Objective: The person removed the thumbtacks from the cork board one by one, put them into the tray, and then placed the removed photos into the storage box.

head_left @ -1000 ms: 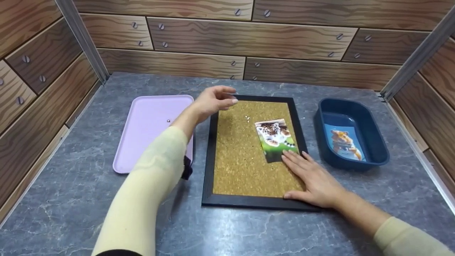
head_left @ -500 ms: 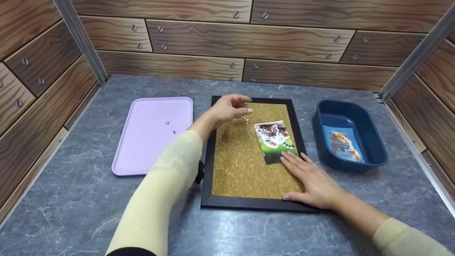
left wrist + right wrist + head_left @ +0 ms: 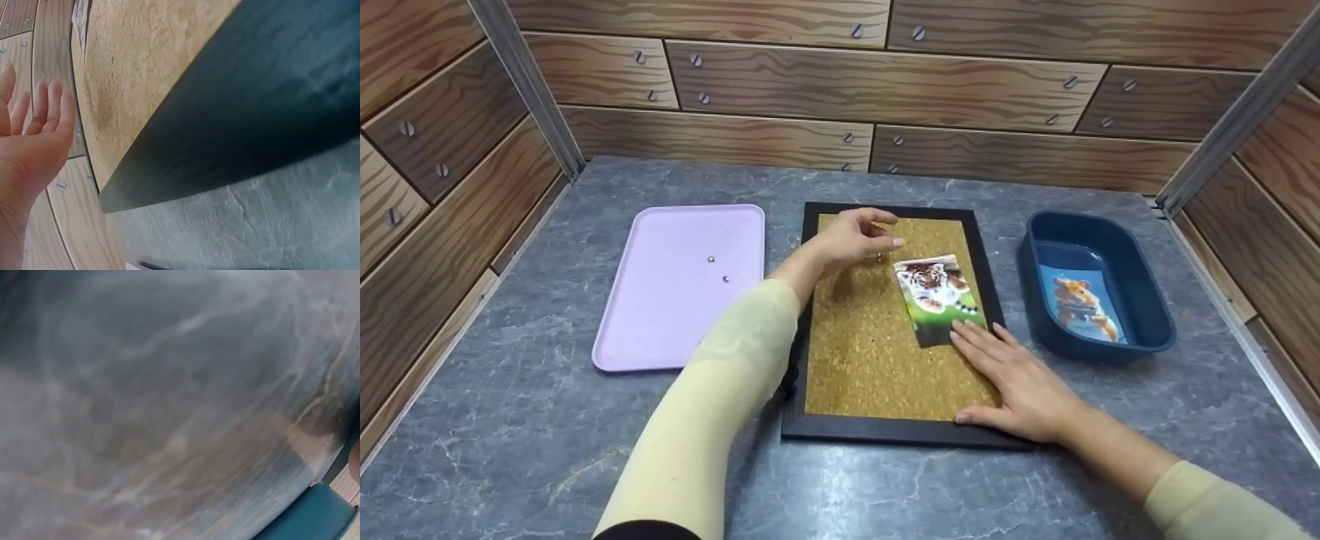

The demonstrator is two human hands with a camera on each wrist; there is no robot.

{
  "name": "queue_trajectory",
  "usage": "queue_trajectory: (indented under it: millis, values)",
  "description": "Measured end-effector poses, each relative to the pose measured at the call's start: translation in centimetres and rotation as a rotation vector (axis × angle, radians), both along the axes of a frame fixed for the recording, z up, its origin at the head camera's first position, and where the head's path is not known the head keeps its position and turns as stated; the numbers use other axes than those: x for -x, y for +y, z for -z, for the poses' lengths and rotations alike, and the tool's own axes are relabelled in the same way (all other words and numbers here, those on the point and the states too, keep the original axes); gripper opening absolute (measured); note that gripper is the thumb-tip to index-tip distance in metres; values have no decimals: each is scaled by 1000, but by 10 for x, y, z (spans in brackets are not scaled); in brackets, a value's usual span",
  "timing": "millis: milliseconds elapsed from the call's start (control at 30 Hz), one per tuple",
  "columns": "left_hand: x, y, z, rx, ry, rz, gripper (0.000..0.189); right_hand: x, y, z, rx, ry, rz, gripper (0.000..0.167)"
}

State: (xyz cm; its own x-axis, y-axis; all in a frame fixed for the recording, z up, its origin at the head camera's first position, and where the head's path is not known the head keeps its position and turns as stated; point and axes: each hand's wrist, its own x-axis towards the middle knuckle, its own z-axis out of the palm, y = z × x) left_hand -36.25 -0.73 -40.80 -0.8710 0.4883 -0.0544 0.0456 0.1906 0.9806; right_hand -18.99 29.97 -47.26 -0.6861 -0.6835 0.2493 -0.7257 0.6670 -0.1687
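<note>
A cork board [image 3: 877, 360] in a black frame lies on the table. A tiger photo [image 3: 934, 289] sits slightly turned on its right half. My right hand [image 3: 1020, 382] lies flat, fingertips at the photo's lower right corner, thumb on the frame's front edge. Over the board's upper left part is my left hand [image 3: 851, 240], thumb and index finger apart, nothing seen between them. Beside its thumb a tiny shiny bit [image 3: 879, 257] shows on the cork. The left wrist view shows that hand's fingers [image 3: 53, 107] loosely extended. Only a sliver of the right hand appears in its wrist view.
At left stands a lilac tray [image 3: 660, 300] with two small shiny pieces [image 3: 710, 259] on it. To the right is a dark blue tub [image 3: 1140, 300] holding a hamster photo [image 3: 1080, 304]. Wood-patterned walls [image 3: 780, 82] enclose the grey marbled table [image 3: 510, 420].
My left hand has moved right and toward me, from the frame's upper left corner to above the cork beside the photo. My right hand has stayed in place on the photo and frame.
</note>
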Motion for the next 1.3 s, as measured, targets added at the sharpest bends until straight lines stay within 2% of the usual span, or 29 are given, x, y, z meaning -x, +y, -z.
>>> queue_trajectory:
  millis: [300, 533, 700, 1067, 1300]
  values:
    - [0, 9, 6, -47, -74, 15, 59, 0, 0, 0, 19, 25, -17, 103]
    - [1, 10, 8, 25, -20, 64, 65, 1, 0, 0, 8, 22, -17, 104]
    - [1, 11, 9, 58, -13, 77, 70, 0, 0, 0, 10, 23, -17, 104]
    - [0, 10, 13, 126, -41, 111, 72, 0, 0, -1, 13, 11, -16, 104]
    - [2, 8, 13, 126, -115, 143, 74, 1, 0, -1, 13, 21, -27, 103]
